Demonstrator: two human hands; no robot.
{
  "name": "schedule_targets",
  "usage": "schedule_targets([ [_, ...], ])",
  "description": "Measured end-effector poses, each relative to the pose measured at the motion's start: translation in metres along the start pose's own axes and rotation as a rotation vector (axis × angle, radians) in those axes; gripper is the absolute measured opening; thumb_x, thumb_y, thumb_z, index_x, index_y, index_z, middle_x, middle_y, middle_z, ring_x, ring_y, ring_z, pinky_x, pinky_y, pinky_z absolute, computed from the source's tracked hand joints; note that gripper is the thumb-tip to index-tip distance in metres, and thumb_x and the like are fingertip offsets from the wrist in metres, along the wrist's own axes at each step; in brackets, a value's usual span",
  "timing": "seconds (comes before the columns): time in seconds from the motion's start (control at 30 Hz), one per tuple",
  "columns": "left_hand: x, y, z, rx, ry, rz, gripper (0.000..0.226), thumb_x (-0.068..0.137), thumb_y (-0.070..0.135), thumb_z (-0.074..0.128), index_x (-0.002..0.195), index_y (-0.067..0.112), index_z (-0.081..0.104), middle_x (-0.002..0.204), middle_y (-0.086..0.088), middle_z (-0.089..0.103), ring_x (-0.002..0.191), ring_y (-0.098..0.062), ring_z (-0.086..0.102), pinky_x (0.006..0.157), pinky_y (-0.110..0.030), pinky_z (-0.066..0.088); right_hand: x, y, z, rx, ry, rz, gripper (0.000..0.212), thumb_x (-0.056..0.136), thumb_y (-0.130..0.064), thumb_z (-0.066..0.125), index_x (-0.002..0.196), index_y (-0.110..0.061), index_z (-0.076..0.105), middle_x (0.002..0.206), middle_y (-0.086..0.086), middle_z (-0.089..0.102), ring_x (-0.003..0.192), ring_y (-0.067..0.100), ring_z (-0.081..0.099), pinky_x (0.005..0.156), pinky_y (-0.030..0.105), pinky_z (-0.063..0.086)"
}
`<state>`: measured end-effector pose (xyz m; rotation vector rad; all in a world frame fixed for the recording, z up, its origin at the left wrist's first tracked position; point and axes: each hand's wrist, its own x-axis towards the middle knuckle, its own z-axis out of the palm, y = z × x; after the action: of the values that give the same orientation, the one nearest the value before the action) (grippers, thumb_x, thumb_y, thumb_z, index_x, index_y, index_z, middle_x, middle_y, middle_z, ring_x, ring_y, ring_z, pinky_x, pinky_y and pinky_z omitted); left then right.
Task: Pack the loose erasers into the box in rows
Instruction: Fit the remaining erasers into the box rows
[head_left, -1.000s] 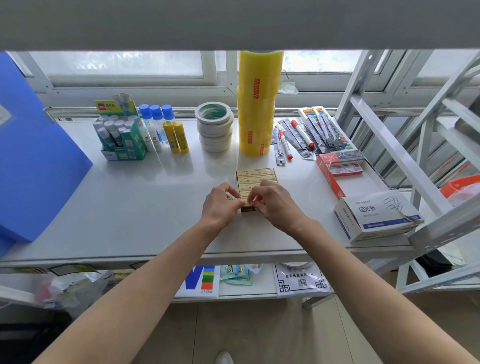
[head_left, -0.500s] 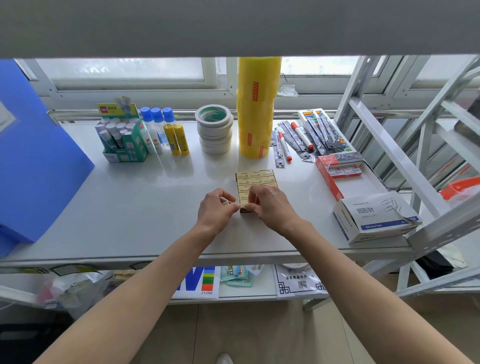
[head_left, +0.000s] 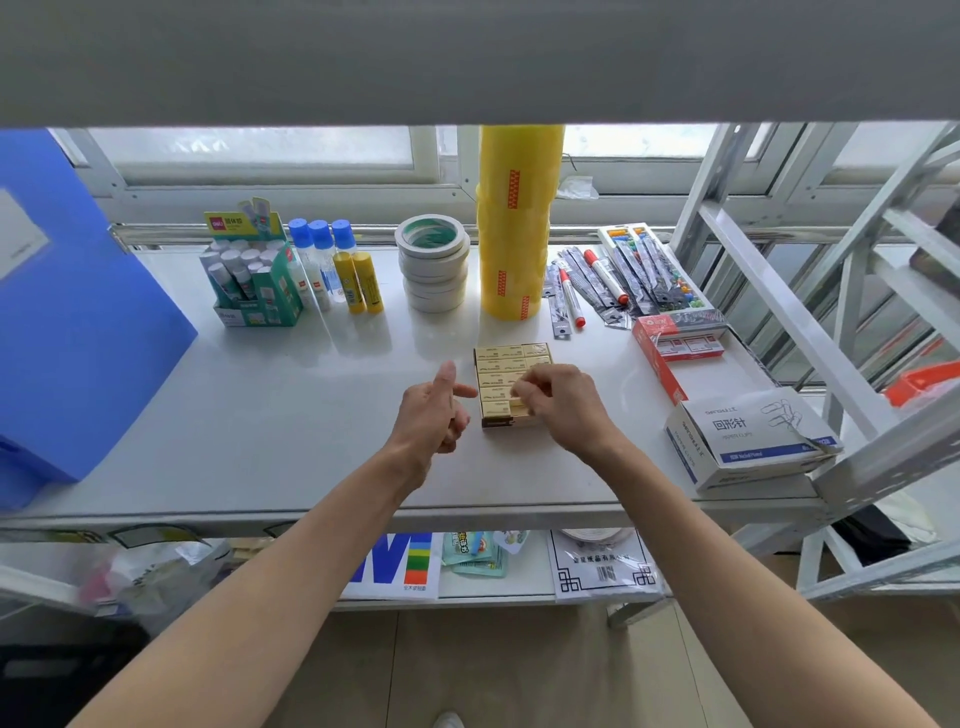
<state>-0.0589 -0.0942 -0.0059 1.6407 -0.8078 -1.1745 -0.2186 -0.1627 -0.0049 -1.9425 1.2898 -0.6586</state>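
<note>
Here, the small open cardboard box (head_left: 511, 384) with rows of yellow-wrapped rectangular erasers (head_left: 498, 364) lies in the middle of the frame on the white shelf top (head_left: 291, 415). The right hand (head_left: 563, 402) bends its fingers over the box's near right part and seems to pinch or press one eraser, while the left hand (head_left: 434, 410) hovers just beside the box, relaxed and holding nothing. To do this step well, I think the right fingers should push the eraser down flat and level with its neighbours, and the left hand should steady the box wall so that the row stays straight.
</note>
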Motion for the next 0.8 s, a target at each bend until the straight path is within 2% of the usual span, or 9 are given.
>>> schedule_targets([
  [0.1,-0.001,0.001,-0.001,-0.2,-0.197,-0.082,0.071,0.097,0.062,0.022,0.119,0.008,0.061,0.054,0.001,0.037,0.044,-0.009,0.03,0.042,-0.02,0.028,-0.005,-0.001,-0.002,0.117,0.04,-0.019,0.016,0.092,-0.021,0.06,0.085,-0.014,0.073,0.082,0.006,0.07,0.077,0.021,0.064,0.078,0.044,0.054],
  [0.2,-0.002,0.002,0.001,-0.344,-0.371,-0.129,0.09,0.087,0.078,0.015,0.13,0.011,0.057,0.055,0.001,0.033,0.045,-0.008,0.028,0.043,-0.02,0.027,-0.012,-0.009,-0.002,0.166,-0.037,-0.102,0.02,0.092,-0.028,0.06,0.08,-0.038,0.072,0.081,0.004,0.067,0.077,0.024,0.061,0.072,0.041,0.051],
  [0.23,-0.002,0.002,0.002,-0.373,-0.428,-0.129,0.095,0.084,0.081,0.012,0.133,0.012,0.056,0.056,0.0,0.033,0.046,-0.007,0.027,0.044,-0.019,0.027,-0.013,-0.012,-0.002,0.163,-0.072,-0.12,0.018,0.092,-0.03,0.06,0.084,-0.04,0.073,0.084,0.002,0.067,0.078,0.024,0.058,0.07,0.038,0.049],
  [0.33,-0.002,0.002,0.005,-0.392,-0.537,-0.125,0.1,0.081,0.084,0.008,0.137,0.015,0.053,0.059,-0.002,0.034,0.048,-0.008,0.029,0.045,-0.02,0.028,-0.015,-0.015,0.0,0.133,-0.146,-0.143,0.017,0.092,-0.033,0.061,0.1,-0.026,0.074,0.097,-0.003,0.066,0.078,0.011,0.054,0.07,0.025,0.044],
  [0.43,-0.003,0.004,0.007,-0.362,-0.592,-0.123,0.099,0.08,0.084,0.006,0.138,0.02,0.053,0.06,-0.003,0.033,0.05,-0.009,0.03,0.046,-0.02,0.028,-0.018,-0.019,-0.001,0.185,-0.162,-0.112,0.014,0.089,-0.029,0.066,0.097,-0.019,0.072,0.09,-0.006,0.066,0.072,0.004,0.053,0.07,0.025,0.046],
  [0.57,-0.006,0.006,0.009,-0.276,-0.574,-0.081,0.099,0.082,0.081,0.001,0.134,0.016,0.055,0.062,-0.004,0.041,0.053,-0.01,0.035,0.049,-0.022,0.03,-0.022,-0.02,-0.004,0.365,-0.208,-0.016,0.017,0.086,-0.028,0.071,0.093,-0.013,0.067,0.085,0.003,0.068,0.073,0.012,0.061,0.074,0.03,0.052],
  [0.63,-0.005,0.006,0.009,-0.231,-0.504,-0.061,0.096,0.083,0.081,0.004,0.129,0.016,0.057,0.067,-0.007,0.051,0.055,-0.011,0.039,0.05,-0.023,0.034,-0.024,-0.02,-0.005,0.487,-0.189,0.023,0.019,0.087,-0.026,0.07,0.094,-0.009,0.065,0.084,0.011,0.068,0.068,0.011,0.063,0.064,0.024,0.051],
  [0.7,-0.005,0.008,0.008,-0.165,-0.385,-0.061,0.081,0.089,0.076,0.012,0.123,0.018,0.058,0.073,-0.007,0.059,0.051,-0.009,0.041,0.049,-0.021,0.036,-0.025,-0.02,-0.008,0.55,-0.125,0.049,0.017,0.088,-0.022,0.068,0.095,-0.007,0.062,0.082,0.011,0.066,0.061,0.007,0.06,0.058,0.018,0.047],
  [0.8,-0.007,0.009,0.007,-0.084,-0.272,-0.056,0.055,0.103,0.052,0.028,0.118,0.008,0.058,0.073,-0.006,0.06,0.043,-0.006,0.038,0.044,-0.018,0.035,-0.024,-0.014,-0.013,0.52,-0.044,0.012,0.021,0.086,-0.023,0.071,0.096,-0.008,0.06,0.09,0.013,0.066,0.067,0.016,0.065,0.06,0.025,0.052],
])
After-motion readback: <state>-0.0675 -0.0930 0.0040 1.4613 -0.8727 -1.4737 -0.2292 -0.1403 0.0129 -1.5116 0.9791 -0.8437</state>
